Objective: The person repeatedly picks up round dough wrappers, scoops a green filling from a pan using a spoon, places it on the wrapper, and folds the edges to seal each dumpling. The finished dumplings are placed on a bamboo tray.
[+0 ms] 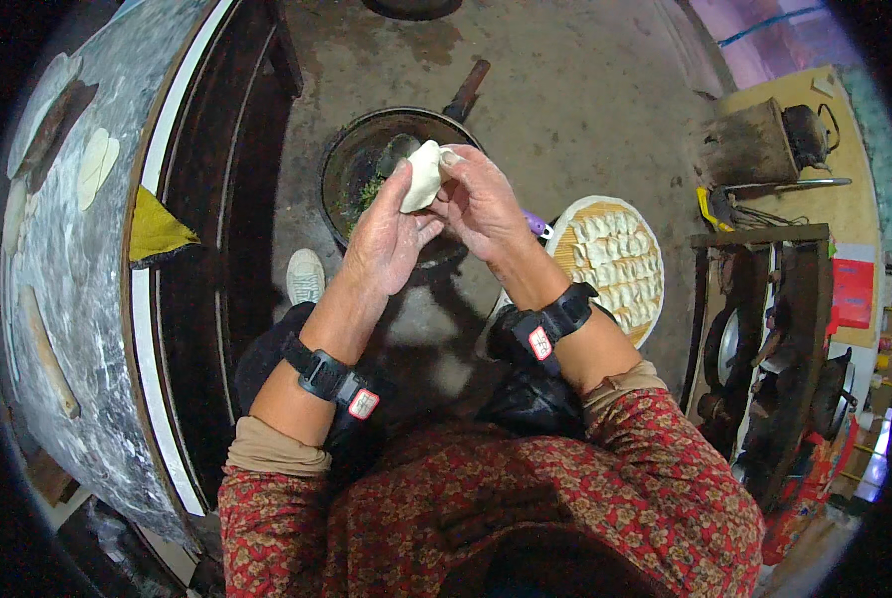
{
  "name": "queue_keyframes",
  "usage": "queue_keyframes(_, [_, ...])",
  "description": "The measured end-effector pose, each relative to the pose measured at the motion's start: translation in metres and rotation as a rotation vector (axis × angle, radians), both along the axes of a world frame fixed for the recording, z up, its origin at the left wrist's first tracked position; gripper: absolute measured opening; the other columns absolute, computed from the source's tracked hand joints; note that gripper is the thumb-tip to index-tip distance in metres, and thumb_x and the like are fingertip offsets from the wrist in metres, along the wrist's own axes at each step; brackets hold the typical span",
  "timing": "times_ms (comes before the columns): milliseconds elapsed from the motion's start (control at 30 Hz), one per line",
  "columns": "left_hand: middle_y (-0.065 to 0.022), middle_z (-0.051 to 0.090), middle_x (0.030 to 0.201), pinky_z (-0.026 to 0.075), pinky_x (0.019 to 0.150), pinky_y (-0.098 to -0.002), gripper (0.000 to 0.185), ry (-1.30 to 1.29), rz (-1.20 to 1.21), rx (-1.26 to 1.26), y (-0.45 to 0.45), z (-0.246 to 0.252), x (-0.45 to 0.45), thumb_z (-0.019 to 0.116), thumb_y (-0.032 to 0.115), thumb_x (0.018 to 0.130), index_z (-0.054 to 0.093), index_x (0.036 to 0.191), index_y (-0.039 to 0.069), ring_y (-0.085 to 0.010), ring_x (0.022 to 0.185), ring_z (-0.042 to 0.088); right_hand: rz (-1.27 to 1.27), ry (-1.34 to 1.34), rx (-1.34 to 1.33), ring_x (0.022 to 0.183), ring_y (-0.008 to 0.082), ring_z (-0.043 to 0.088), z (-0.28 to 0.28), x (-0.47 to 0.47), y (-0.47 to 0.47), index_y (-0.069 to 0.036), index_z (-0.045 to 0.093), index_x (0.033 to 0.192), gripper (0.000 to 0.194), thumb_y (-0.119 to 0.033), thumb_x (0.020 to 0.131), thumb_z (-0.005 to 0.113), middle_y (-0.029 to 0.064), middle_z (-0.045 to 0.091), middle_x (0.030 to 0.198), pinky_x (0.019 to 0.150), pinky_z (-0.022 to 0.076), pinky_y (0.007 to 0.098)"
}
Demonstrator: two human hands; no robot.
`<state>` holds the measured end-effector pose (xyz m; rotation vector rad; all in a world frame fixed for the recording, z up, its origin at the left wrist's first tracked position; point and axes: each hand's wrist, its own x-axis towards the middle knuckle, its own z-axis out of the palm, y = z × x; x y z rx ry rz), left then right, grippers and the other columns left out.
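Note:
A pale dough dumpling [422, 178] is held up between my two hands, its edge folded over. The thumb of my left hand [386, 232] presses its near side, with the fingers curled beneath. Thumb and fingers of my right hand [479, 198] pinch its right edge. Below them stands a dark, deep pan [341, 149] with a long handle [470, 90], holding chopped green filling [371, 193]. A spoon or ladle bowl [397, 152] rests in it, partly hidden by the dumpling. Right of my right hand, rows of shaped dumplings [614, 250] lie on a round tray [659, 276] with a white rim.
On the left is a floured tabletop [117, 284] with dough wrappers [98, 168], a rolling pin [48, 351] and a yellow cloth [158, 228] over its edge. A dark wooden shelf [760, 235] with cookware stands at right, near a kettle [806, 134]. My shoe [306, 275] is beside the pan.

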<state>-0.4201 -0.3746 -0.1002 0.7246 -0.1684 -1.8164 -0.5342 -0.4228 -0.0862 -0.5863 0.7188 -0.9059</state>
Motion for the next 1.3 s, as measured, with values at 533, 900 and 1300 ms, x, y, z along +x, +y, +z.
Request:
queue_keyframes(533, [-0.0168,0.056,0.111,0.040,0.092,-0.0339,0.031,-0.187,0.376,0.006,-0.009,0.004,0.032,0.038,0.015,0.092,0.050,0.110,-0.006,-0.0252,0.103,0.054,0.036,0.360,-0.016,0.077,0.0111,0.056,-0.030,0.004,-0.008,-0.008,0.054,0.098,0.026,-0.031,0.085,0.052,0.0028,0.057,0.088,0.065,0.0449,0.0264])
queue_keyframes(900, [-0.0156,0.057,0.111,0.042,0.091,-0.0399,0.030,0.013,0.662,-0.146,-0.020,0.026,0.101,0.045,0.019,0.090,0.050,0.110,-0.003,-0.0277,0.103,0.055,0.944,1.925,-0.983,0.083,0.0304,0.059,-0.143,-0.049,-0.022,-0.009,0.057,0.090,0.034,-0.038,0.074,0.061,0.0114,0.062,0.085,0.073,0.0425,0.0458])
queue_keyframes(1300, [-0.0149,0.057,0.110,0.042,0.091,-0.0401,0.029,0.003,0.651,-0.178,-0.017,0.031,0.109,0.047,0.017,0.089,0.051,0.110,-0.003,-0.0273,0.104,0.054,0.750,1.931,-0.721,0.087,0.0361,0.057,-0.156,-0.054,-0.034,-0.006,0.055,0.086,0.018,-0.018,0.079,0.045,0.0174,0.060,0.087,0.069,0.0456,0.0479])
